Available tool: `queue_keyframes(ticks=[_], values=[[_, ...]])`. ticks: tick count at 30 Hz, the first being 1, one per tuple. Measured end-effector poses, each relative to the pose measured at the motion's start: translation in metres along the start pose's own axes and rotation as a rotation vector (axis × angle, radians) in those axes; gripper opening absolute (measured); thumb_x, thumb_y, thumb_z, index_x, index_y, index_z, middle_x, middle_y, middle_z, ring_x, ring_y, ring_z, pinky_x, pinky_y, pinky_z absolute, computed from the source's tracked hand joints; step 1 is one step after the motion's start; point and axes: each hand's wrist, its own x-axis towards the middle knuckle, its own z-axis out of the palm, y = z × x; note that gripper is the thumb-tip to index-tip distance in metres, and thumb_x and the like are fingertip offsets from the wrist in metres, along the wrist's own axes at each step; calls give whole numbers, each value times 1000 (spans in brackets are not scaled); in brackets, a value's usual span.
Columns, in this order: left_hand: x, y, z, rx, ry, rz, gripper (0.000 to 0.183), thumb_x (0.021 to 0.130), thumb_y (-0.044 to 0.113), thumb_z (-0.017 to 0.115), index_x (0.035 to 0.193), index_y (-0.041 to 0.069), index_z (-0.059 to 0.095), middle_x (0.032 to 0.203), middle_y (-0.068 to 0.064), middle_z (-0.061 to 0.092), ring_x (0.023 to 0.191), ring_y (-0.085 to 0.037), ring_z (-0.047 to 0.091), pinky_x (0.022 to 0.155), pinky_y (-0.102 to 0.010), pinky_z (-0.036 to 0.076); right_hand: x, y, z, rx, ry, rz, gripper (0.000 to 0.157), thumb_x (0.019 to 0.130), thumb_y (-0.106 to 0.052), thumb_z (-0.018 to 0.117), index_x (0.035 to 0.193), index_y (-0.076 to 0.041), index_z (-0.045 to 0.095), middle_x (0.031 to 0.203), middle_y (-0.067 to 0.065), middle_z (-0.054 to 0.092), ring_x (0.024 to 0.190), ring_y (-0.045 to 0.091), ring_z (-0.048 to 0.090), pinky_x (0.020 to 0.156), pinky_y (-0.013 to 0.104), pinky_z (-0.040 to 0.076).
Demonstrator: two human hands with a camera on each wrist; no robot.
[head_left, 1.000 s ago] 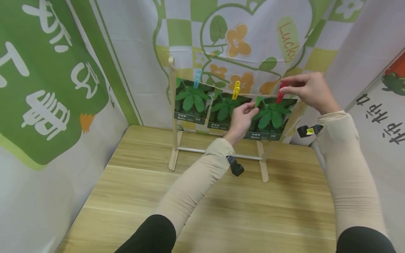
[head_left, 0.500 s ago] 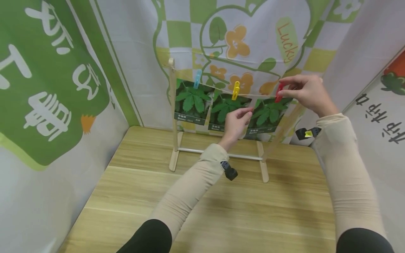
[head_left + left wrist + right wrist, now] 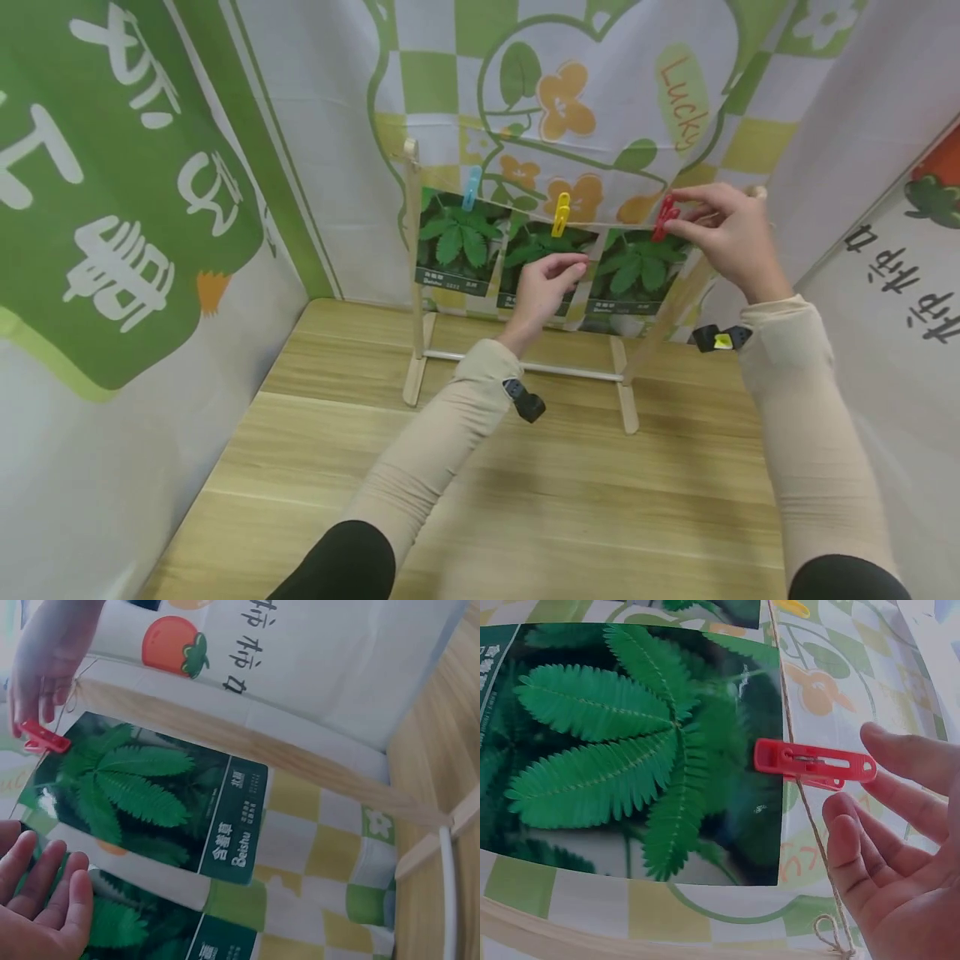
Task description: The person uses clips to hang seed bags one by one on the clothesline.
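Note:
A red clothespin (image 3: pixel 814 760) grips the top edge of the right-hand plant picture card (image 3: pixel 633 275) and the twine (image 3: pixel 817 832). My right hand (image 3: pixel 727 237) is at the clothespin's outer end; in the right wrist view thumb and fingers are spread on either side, apart from it. My left hand (image 3: pixel 543 287) holds nothing, its fingers loosely bent in front of the middle card (image 3: pixel 525 242), covering part of it. A yellow clothespin (image 3: pixel 561 215) holds that card. The left card (image 3: pixel 457 246) hangs from a light blue clothespin (image 3: pixel 471 188).
The twine runs between the posts of a wooden stand, the left post (image 3: pixel 415 258) and a right one partly behind my right hand. A pale crossbar (image 3: pixel 570 371) joins its feet on the wooden table (image 3: pixel 600 500). Printed curtains (image 3: pixel 315 125) hang close behind and at both sides.
My left hand has let go of the right card's left edge and drawn back leftward. My right hand's fingers have loosened from the red clothespin, which stays on the twine.

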Motion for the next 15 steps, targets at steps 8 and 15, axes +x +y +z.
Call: queue_keyframes(ticks=[8,15], values=[[-5,3,-13,16,-22,-11,30,96,23,62,121,7,66,119,-12,69,107,-17,65,93,-29,54,-15,10,10,49,65,-34,40,85,-11,75,123,-3,65,101,-18,57,87,-10,56,72,2,45],[-10,3,-19,1,-26,-25,31,97,22,61,123,5,63,123,-14,67,114,-24,63,100,-37,52,-27,17,15,81,105,-49,45,85,-9,75,128,-7,63,110,-12,63,90,-9,58,75,3,45]])
